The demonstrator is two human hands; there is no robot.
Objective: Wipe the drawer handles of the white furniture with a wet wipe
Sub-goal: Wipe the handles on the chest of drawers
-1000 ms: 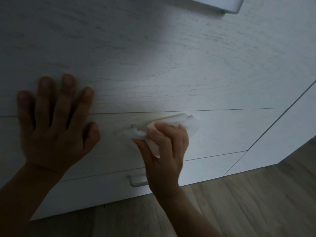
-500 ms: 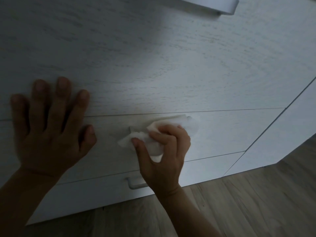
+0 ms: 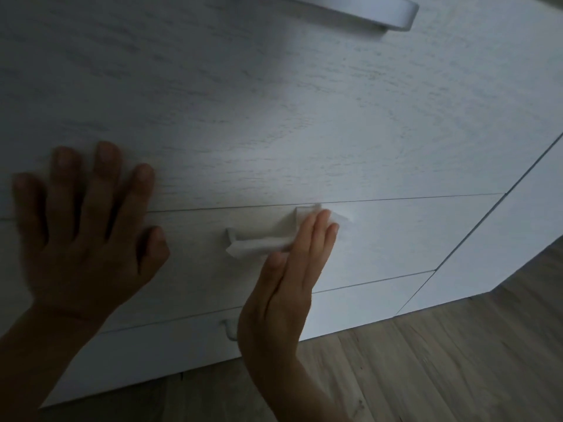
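Right hand: the right hand (image 3: 289, 287) has its fingers (image 3: 316, 236) straight and close together, pressing the wet wipe (image 3: 259, 243) against the middle drawer; it is not pinching the wipe.
Left hand: the left hand (image 3: 82, 239) lies spread flat on the drawer front (image 3: 274, 117), well left of the wipe, and holds nothing.
Wet wipe: it is draped along the middle drawer handle (image 3: 230, 233), covering most of the bar. Only the handle's left end shows.
Doing it well: curl the fingers round the bar so the wipe also reaches its underside and both posts. Flat pressure probably cleans only the front face.
Bracing: keep the left palm planted so the drawer does not shift.
Other handles: the upper handle (image 3: 380, 9) and the bottom handle (image 3: 228, 330) are bare.
Floor: wooden floor (image 3: 457, 360) lies below.
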